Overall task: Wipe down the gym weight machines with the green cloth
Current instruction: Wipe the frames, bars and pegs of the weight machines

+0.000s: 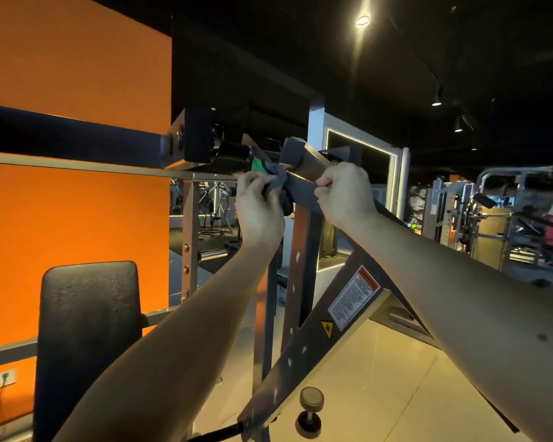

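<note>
Pad [90,330]: black, nearest, at the machine's lower left.
Knob [312,398]: round, just under the beam's lower end.
Beam [300,355]: grey steel, slanting up from the knob to the pivot; 1 warning sticker [353,296] on its side, about midway.
Right hand [345,193]: fingers wrapped tight over the beam's upper edge near its top end; no cloth in it.
Left hand [259,208]: fingers curled round the cloth, pressing it against the beam's top end, just left of the right hand.
Cloth [268,172]: bunched between the left hand and the pivot; 1 green corner shows above the fingers, the rest looks grey in the dim light.
Handling: likely light, soft and limp, so it folds round edges and bolts; best held as a wad in the palm, loose ends tucked away from the pivot.
Wall [77,74]: orange, behind the machine.
Machines [492,218]: more, far right.
</note>
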A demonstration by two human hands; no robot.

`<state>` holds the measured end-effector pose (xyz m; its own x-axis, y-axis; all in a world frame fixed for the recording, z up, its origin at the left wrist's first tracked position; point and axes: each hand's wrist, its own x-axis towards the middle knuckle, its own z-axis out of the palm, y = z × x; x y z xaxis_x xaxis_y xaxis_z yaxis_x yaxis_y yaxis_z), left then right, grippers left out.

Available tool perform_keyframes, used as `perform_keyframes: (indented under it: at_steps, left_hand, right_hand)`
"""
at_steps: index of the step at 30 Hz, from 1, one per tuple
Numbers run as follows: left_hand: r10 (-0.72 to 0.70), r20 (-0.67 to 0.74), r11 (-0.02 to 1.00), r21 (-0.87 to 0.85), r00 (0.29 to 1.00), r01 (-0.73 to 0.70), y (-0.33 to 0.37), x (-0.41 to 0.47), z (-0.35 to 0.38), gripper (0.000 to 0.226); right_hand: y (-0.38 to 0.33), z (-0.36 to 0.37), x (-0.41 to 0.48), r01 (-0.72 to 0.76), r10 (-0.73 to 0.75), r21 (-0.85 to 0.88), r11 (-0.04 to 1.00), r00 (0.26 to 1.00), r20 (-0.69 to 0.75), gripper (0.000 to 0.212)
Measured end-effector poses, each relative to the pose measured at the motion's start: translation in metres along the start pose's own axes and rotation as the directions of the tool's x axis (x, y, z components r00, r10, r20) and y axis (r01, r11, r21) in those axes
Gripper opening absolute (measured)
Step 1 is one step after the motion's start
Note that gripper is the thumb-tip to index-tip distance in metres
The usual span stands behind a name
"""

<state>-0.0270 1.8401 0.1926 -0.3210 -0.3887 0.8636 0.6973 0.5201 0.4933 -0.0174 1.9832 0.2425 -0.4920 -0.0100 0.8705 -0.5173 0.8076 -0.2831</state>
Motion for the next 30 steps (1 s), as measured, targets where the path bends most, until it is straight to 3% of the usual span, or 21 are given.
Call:
perform_keyframes:
  at_steps: [2,6,14,18,21,25,30]
  left_hand:
    - [-0.027,-0.009,0.999,-0.037,1.0,0.027,-0.001,0.014,-0.002,0.02]
    - [-0.211,-0.021,0.971,-0.122,0.977,0.207,-0.013,0.05,0.001,0.025]
    - [0.035,-0.033,0.999,-0.039,0.999,-0.036,-0.017,0.004,0.004,0.018]
    - [-0.071,-0.041,0.992,-0.106,0.997,0.066,-0.013,0.039,0.004,0.018]
    - [-0.071,-0.082,0.99,-0.128,0.994,0.06,-0.014,0.034,0.007,0.017]
    - [0.13,-0.012,0.991,-0.038,0.991,-0.13,-0.009,-0.013,0.027,0.019]
    - [0.222,-0.006,0.974,0.043,0.975,-0.221,-0.016,0.004,0.019,0.02]
  right_hand:
    - [0.002,0.001,0.001,-0.006,0.006,0.009,1.0,1.0,-0.007,0.024]
    - [0.006,0.001,0.0,0.003,-0.003,0.025,1.0,1.0,-0.017,0.02]
    - [0.007,0.001,0.001,0.035,-0.035,0.044,0.998,0.999,0.0,0.02]
    - [0.008,0.0,0.003,0.03,-0.031,0.046,0.998,0.999,0.01,0.021]
    - [0.008,-0.001,0.001,0.025,-0.026,0.058,0.998,0.999,0.019,0.022]
    - [0.008,-0.006,-0.002,0.048,-0.048,0.034,0.998,0.999,0.022,0.016]
    - [0.005,-0.005,0.001,0.037,-0.037,0.014,0.999,0.999,0.035,0.016]
